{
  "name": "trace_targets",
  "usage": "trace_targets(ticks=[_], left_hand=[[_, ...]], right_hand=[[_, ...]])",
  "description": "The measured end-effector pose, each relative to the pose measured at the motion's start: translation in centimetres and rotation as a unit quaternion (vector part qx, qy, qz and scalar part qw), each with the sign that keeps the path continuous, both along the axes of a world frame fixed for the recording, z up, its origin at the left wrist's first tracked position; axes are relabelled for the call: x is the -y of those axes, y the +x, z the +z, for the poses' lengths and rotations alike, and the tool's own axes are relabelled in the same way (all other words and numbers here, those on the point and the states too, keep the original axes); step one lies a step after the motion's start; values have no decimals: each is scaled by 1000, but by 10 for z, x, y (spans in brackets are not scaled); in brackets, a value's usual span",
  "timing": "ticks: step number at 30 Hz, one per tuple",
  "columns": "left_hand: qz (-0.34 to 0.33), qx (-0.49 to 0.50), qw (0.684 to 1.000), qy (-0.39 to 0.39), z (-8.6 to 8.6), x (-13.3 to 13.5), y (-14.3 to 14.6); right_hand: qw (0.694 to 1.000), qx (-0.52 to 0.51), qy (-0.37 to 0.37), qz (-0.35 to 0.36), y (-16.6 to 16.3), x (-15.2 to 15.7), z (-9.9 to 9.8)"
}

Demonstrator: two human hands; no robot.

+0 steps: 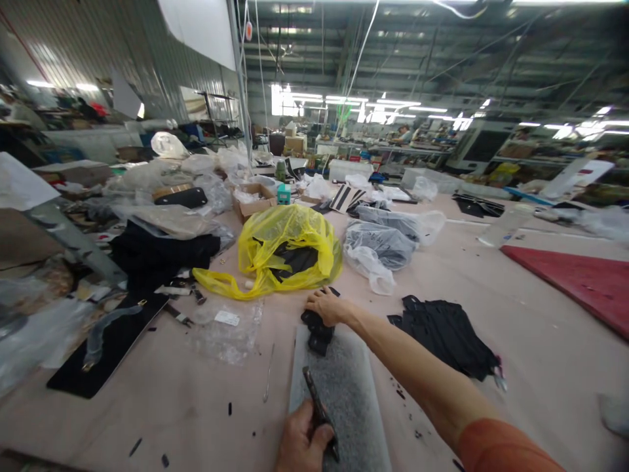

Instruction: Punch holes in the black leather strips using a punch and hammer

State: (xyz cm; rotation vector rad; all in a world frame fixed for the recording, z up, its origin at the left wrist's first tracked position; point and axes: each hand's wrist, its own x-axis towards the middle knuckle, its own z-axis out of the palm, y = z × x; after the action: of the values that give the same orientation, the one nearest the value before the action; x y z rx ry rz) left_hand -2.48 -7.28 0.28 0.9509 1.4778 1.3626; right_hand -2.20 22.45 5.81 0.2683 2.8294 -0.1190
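My right hand (327, 306) reaches forward across the table and rests on a small stack of black pieces (316, 331) at the far end of a grey felt pad (351, 400). Its fingers curl down onto the stack. My left hand (302, 442) is at the near edge of the pad, closed round a dark slim tool (318, 410) that points away from me over the pad. Just beyond the right hand lies a yellow plastic bag (285, 252) with black material inside.
A heap of black fabric pieces (449, 334) lies right of my arm, a red mat (584, 282) further right. Clear plastic bags (383, 242) sit behind. A black board (105, 344), a flat clear bag (228, 328) and clutter fill the left. A thin metal rod (268, 373) lies near the pad.
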Motion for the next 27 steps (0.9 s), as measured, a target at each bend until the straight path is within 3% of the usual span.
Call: trace_targets(ticks=[7, 14, 21, 27], left_hand=[[10, -24, 1000, -9, -5, 2, 2], [15, -40, 999, -3, 1, 1, 2], [25, -39, 999, 5, 1, -1, 3], [29, -41, 999, 5, 3, -1, 3]], right_hand=[[998, 56, -3, -27, 17, -11, 4], [984, 71, -86, -140, 41, -28, 12], [942, -7, -214, -257, 75, -28, 22], [885, -120, -283, -350, 72, -5, 31]])
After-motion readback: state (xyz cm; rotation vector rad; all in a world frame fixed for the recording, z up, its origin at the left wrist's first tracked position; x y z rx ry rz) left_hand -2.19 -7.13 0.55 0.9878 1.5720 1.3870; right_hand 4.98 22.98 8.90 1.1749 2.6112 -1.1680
